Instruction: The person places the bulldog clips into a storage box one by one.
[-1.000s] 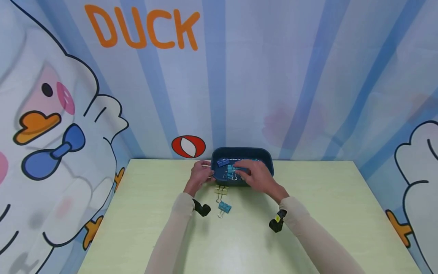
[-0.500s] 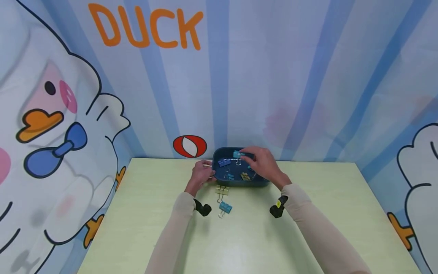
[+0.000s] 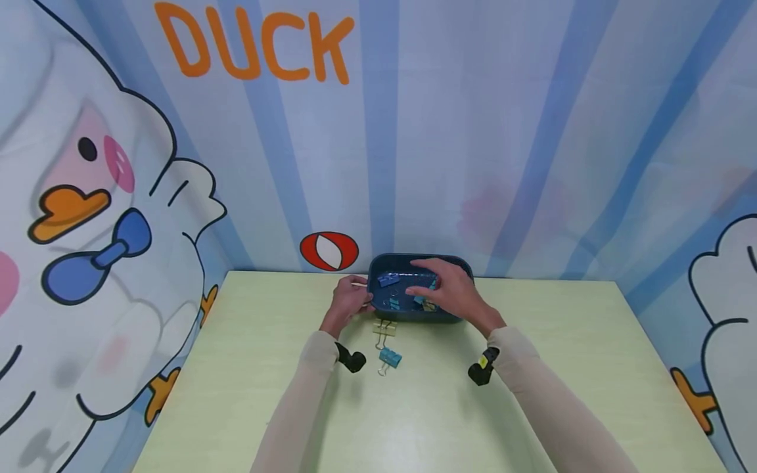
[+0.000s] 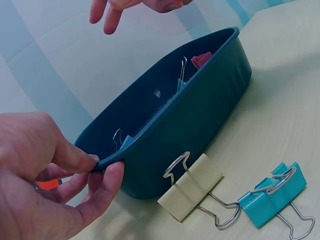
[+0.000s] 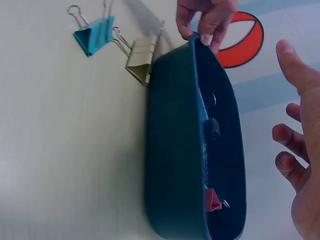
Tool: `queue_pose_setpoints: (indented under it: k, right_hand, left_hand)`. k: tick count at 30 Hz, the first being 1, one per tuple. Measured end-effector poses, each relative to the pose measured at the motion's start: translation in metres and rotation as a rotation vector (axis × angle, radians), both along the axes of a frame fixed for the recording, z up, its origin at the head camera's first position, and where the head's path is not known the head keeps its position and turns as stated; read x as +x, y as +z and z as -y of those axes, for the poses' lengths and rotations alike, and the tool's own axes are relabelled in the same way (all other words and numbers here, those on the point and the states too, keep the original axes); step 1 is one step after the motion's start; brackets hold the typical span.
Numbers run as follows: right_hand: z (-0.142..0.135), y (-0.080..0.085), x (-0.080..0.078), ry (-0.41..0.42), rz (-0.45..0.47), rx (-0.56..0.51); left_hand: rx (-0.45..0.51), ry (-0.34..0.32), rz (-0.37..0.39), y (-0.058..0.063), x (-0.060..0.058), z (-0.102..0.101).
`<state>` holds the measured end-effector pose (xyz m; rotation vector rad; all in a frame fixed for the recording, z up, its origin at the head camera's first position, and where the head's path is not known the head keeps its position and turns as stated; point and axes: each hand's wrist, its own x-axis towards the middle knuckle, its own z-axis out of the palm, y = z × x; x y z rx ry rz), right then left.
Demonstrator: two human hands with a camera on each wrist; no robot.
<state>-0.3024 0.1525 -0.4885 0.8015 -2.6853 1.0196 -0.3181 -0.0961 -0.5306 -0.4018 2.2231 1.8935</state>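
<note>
My left hand (image 3: 347,299) pinches the left rim of a dark blue plastic box (image 4: 185,125) between thumb and fingers. Over the box my right hand (image 3: 452,289) hovers with thumb and fingers spread, holding nothing. Inside the box lie several binder clips: a dark blue one (image 3: 388,280), a light blue one (image 3: 394,303), and a pink one (image 4: 201,60) at the far end in the left wrist view. Part of the box's inside is hidden by my right hand. In front of it, a cream binder clip (image 4: 191,187) and a turquoise binder clip (image 4: 274,195) rest on the table.
The pale wooden table (image 3: 284,394) stretches to both sides of the box. Right behind the box hangs a striped backdrop (image 3: 426,131) with printed ducks and lettering. A black camera mount (image 3: 351,360) sits on the left wrist, another (image 3: 481,369) on the right.
Half a second ago my right hand held a light blue binder clip over the box; it has let it go and the fingers have spread. My left hand stays on the rim.
</note>
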Motion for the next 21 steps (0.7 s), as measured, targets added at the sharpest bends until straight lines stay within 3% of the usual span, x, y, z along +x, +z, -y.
queue_pose_setpoints:
  k: [11, 21]
  right_hand:
    - [0.011, -0.026, 0.034, 0.065, 0.008, 0.025]
    - [0.02, -0.072, 0.064, 0.149, 0.075, 0.039]
  left_hand:
    - [0.009, -0.002, -0.005, -0.001, 0.0, 0.001]
    - [0.015, 0.006, -0.018, 0.0, 0.001, 0.0]
